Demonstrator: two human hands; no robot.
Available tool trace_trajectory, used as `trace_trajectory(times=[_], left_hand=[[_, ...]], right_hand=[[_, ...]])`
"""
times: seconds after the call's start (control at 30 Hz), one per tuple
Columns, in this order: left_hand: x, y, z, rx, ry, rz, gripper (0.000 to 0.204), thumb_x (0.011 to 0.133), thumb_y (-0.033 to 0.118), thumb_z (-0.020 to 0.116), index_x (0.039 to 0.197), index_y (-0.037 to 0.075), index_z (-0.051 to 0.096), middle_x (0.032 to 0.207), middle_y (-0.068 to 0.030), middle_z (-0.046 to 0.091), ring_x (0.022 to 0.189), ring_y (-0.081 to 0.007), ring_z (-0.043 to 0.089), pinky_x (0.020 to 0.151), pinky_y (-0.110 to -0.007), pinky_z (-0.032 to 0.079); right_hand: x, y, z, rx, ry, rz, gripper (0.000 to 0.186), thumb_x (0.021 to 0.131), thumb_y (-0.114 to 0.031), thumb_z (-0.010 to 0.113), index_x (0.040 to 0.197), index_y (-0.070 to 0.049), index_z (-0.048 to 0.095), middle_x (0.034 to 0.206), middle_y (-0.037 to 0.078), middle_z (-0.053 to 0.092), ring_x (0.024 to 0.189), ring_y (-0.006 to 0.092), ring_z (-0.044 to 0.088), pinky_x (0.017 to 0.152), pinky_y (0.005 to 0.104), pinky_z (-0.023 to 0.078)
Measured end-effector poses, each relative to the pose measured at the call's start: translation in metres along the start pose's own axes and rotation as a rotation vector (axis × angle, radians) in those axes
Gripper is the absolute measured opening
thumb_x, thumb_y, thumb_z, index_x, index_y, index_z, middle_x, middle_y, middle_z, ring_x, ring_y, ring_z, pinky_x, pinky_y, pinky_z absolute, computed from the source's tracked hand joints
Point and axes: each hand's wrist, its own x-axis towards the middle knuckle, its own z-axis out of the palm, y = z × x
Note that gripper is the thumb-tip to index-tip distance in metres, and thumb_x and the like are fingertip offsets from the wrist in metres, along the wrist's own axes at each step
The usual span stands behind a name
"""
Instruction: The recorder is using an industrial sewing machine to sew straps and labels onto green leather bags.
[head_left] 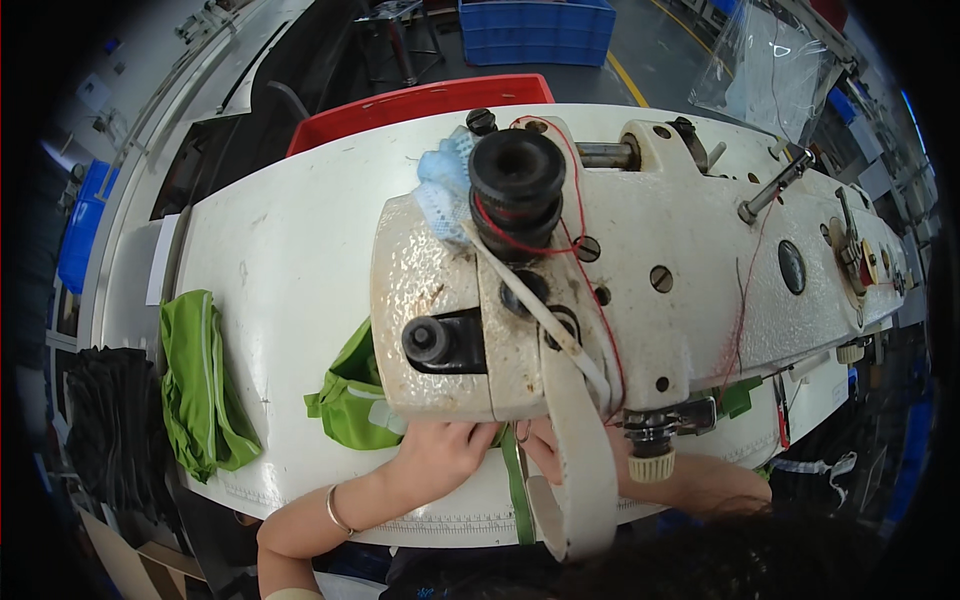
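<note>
Under the front of a white sewing machine [630,270], my left hand [445,460] is closed with its fingers bent against green fabric; the fingertips are partly hidden by the machine head. My right hand [542,450] lies close beside it, mostly behind the machine's pale curved lever [587,480], so its grip is unclear. Between the hands, a narrow green strap [519,495] runs to the table's near edge. A small metal loop [522,431] shows at the right fingers. Left of the machine head lies a bunched green fabric piece [350,415], partly covered by it.
Folded green fabric [205,390] lies at the white table's [290,240] left edge, beside a stack of black cloth [115,425]. A red bin [420,100] stands beyond the far edge. Red thread runs over the machine. A red-handled tool [782,415] lies at the right.
</note>
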Motion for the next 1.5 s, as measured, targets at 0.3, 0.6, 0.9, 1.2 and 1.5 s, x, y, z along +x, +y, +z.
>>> trace_trajectory(times=[0.3,0.6,0.9,1.2,1.5], left_hand=[[-0.005,-0.017,0.028,-0.183,0.058,-0.091,0.03,0.066,0.004,0.061,0.095,0.001,0.064,0.095,-0.0138,0.06,0.087,-0.0314,0.059,0.075,-0.042,0.047],[-0.005,-0.022,0.03,-0.164,0.0,-0.101,0.031,0.065,0.003,0.058,0.096,0.0,0.062,0.091,-0.0157,0.059,0.086,-0.0333,0.058,0.075,-0.044,0.046],[0.003,-0.019,-0.001,-0.229,-0.148,-0.083,0.027,0.064,0.003,0.059,0.091,0.0,0.062,0.089,-0.0144,0.059,0.084,-0.0312,0.059,0.07,-0.043,0.047],[0.007,0.001,-0.056,0.007,-0.119,-0.03,0.027,0.064,0.006,0.06,0.091,0.002,0.056,0.085,-0.0094,0.05,0.081,-0.0237,0.051,0.08,-0.037,0.043],[0.021,-0.002,-0.05,-0.081,0.011,-0.07,0.027,0.063,0.005,0.06,0.089,-0.002,0.059,0.076,-0.005,0.045,0.07,-0.0187,0.047,0.057,-0.029,0.034]], right_hand=[[-0.022,0.004,0.026,1.036,-0.147,0.595,0.032,0.073,-0.017,0.067,0.102,-0.004,0.062,0.096,0.013,0.065,0.095,0.0244,0.062,0.085,0.0355,0.047],[-0.023,0.009,0.028,0.971,-0.205,0.534,0.033,0.074,-0.016,0.066,0.104,-0.005,0.061,0.095,0.014,0.064,0.095,0.0259,0.062,0.084,0.0366,0.047],[-0.002,0.02,0.001,0.868,-0.136,0.499,0.026,0.071,-0.014,0.064,0.096,-0.005,0.063,0.083,0.01,0.063,0.083,0.0225,0.062,0.069,0.0353,0.051],[-0.01,0.03,-0.008,0.058,-0.042,-0.024,0.022,0.064,-0.01,0.059,0.083,0.0,0.065,0.081,0.006,0.059,0.072,0.0184,0.057,0.061,0.0288,0.049],[0.012,0.011,-0.008,0.043,-0.093,-0.227,0.023,0.068,-0.013,0.057,0.087,-0.002,0.063,0.092,0.005,0.059,0.09,0.0186,0.056,0.078,0.031,0.047]])
